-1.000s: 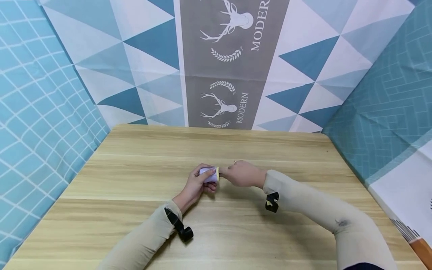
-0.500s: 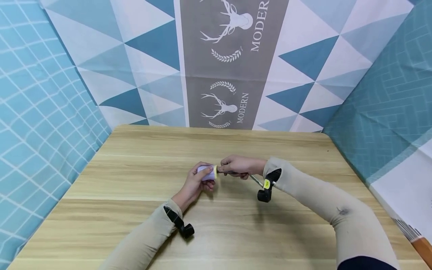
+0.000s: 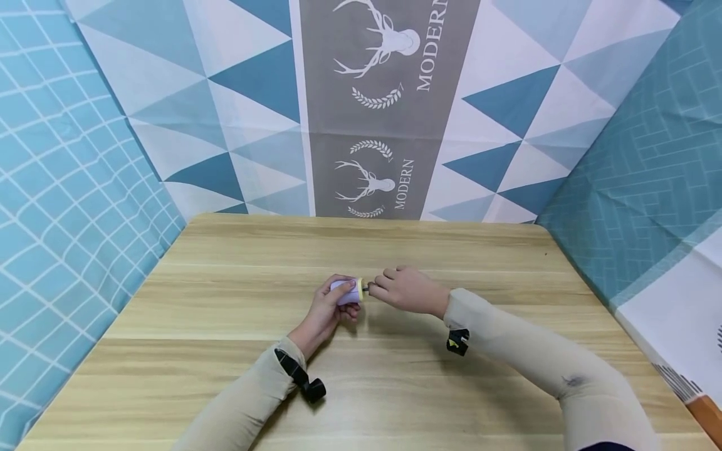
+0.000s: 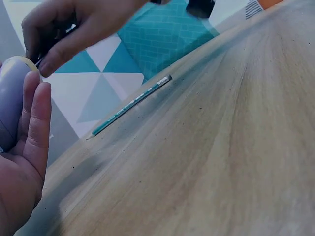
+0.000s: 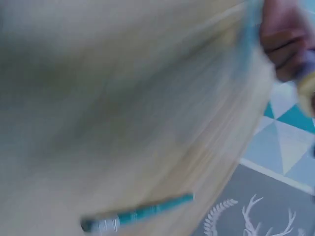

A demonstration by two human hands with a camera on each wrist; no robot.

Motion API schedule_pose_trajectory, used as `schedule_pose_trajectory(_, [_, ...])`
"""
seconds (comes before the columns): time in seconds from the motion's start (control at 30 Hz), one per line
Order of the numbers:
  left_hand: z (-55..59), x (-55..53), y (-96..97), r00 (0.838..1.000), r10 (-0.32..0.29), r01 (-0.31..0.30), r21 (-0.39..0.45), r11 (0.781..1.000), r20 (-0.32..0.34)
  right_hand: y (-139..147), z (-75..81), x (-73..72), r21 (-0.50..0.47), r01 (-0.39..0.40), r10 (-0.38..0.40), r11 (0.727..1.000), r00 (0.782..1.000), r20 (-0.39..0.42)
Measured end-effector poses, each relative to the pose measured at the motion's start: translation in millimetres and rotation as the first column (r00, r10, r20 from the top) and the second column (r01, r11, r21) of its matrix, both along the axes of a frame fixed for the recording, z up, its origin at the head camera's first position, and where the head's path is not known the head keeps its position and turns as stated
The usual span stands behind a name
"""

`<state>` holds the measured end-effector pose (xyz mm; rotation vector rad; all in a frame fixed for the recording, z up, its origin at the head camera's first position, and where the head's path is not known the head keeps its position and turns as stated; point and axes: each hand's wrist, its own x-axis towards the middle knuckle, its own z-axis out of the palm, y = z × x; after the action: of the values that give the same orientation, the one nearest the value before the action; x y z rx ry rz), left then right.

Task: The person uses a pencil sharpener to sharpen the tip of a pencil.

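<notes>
My left hand (image 3: 323, 313) holds a lavender cylinder with a pale yellow rim (image 3: 345, 293), which looks like a small pencil sharpener, tilted above the table. In the head view its thumb lies across the top. At the rimmed end, my right hand (image 3: 407, 291) pinches a short dark rod (image 3: 365, 289) that sticks out of the sharpener; the fingers cover most of it. The left wrist view shows the sharpener (image 4: 11, 98) cut off at the edge. A teal pencil (image 4: 130, 105) lies on the table below; the right wrist view has it blurred (image 5: 155, 209).
The wood-grain table (image 3: 254, 244) reaches to a patterned cloth backdrop (image 3: 361, 125). Blue cloth hangs on the left side (image 3: 84, 188) and teal cloth on the right (image 3: 648, 163). Black wrist cameras (image 3: 310, 388) are strapped over both sleeves.
My right hand rose and its wrist rolled half a second ago, then came back down, still at the dark rod. My left hand and the sharpener stay almost in place.
</notes>
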<state>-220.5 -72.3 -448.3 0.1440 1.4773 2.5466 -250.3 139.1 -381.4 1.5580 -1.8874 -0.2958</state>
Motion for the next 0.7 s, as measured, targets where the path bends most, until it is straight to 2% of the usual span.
schedule_pose_trajectory(0.07, [-0.9, 0.6, 0.1, 1.000, -0.001, 0.001, 0.007, 1.000, 0.015, -0.8, -2.9, -3.6, 0.020, -0.041, 0.044, 0.999, 0.983, -0.176])
schedule_pose_trajectory(0.1, [-1.5, 1.0, 0.3, 1.000, -0.001, 0.001, 0.010, 1.000, 0.021, -1.3, -4.5, -5.4, 0.020, -0.056, 0.059, 0.998, 0.974, -0.218])
schedule_pose_trajectory(0.17, [-2.5, 1.7, 0.8, 0.999, -0.003, 0.003, 0.009, 1.000, 0.032, -2.3, -7.5, -8.0, 0.011, -0.080, 0.080, 0.997, 0.968, -0.238])
schedule_pose_trajectory(0.27, [-3.7, 2.5, 1.8, 0.999, -0.008, 0.008, -0.004, 1.000, 0.048, -3.0, -10.7, -8.8, 0.009, -0.093, 0.093, 0.996, 0.982, -0.166])
schedule_pose_trajectory(0.4, [-3.5, 2.8, 2.5, 0.997, -0.026, 0.028, -0.026, 0.999, 0.068, -4.0, -10.5, -7.0, 0.019, -0.070, 0.070, 0.997, 0.997, 0.018])
schedule_pose_trajectory(0.47, [-2.8, 2.2, 2.4, 0.997, -0.031, 0.033, -0.025, 0.999, 0.076, -6.1, -7.7, -6.2, 0.017, -0.047, 0.045, 0.999, 0.990, 0.133])
schedule_pose_trajectory(0.5, [-2.5, 1.8, 2.3, 0.996, -0.032, 0.034, -0.023, 0.999, 0.081, -7.4, -6.2, -6.3, 0.016, -0.031, 0.027, 0.999, 0.979, 0.204])
schedule_pose_trajectory(0.53, [-2.3, 1.4, 2.1, 0.996, -0.031, 0.032, -0.020, 0.999, 0.084, -8.7, -4.6, -6.3, 0.016, -0.010, 0.006, 1.000, 0.958, 0.285])
schedule_pose_trajectory(0.57, [-2.2, 1.1, 1.8, 0.996, -0.030, 0.031, -0.019, 0.999, 0.085, -10.1, -3.2, -6.6, 0.022, 0.015, -0.022, 1.000, 0.929, 0.369])
schedule_pose_trajectory(0.6, [-2.0, 1.0, 1.4, 0.996, -0.027, 0.029, -0.018, 0.999, 0.084, -11.5, -2.1, -7.1, 0.019, 0.034, -0.039, 0.999, 0.888, 0.459])
schedule_pose_trajectory(0.63, [-1.6, 1.0, 0.6, 0.996, -0.029, 0.031, -0.021, 0.999, 0.079, -13.0, -0.7, -7.6, 0.014, 0.049, -0.048, 0.999, 0.836, 0.546])
schedule_pose_trajectory(0.67, [-1.5, 0.8, -0.4, 0.997, -0.033, 0.035, -0.026, 0.999, 0.072, -14.4, 0.2, -8.6, 0.004, 0.064, -0.052, 0.998, 0.775, 0.630])
schedule_pose_trajectory(0.7, [-1.2, 0.8, -1.3, 0.997, -0.035, 0.037, -0.032, 0.999, 0.066, -15.4, 1.5, -9.6, -0.007, 0.080, -0.051, 0.997, 0.704, 0.708])
